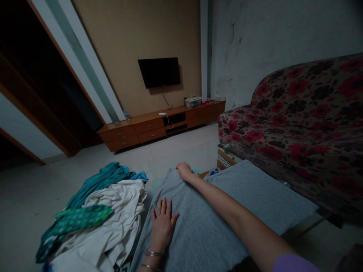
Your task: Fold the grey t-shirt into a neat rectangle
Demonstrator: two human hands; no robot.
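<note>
- The grey cloth point(227, 211) lies spread flat in front of the person, just beside a pile of clothes point(99, 219).
- The left hand point(162, 226) rests on it — open, fingers flat, holding nothing.
- The right hand point(184, 170) curls over its far edge; whether it pinches the cloth, I cannot tell.
- A flowered sofa point(297, 121) stands at the right.

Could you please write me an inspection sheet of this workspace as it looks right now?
Surface: a low table, mostly hidden under cloth; only its edge shows.
Job's things: grey cloth spread flat across the table.
Clutter: pile of clothes, white, teal and green, lying left of the grey cloth; a box on the floor beyond it.
Grippers: left hand flat, palm down, on the grey cloth; right hand reaching to its far edge, fingers curled over it.
Cables: a cord hangs from the wall television to the wooden cabinet.
Surroundings: floral sofa on the right, pale tiled floor.
</note>
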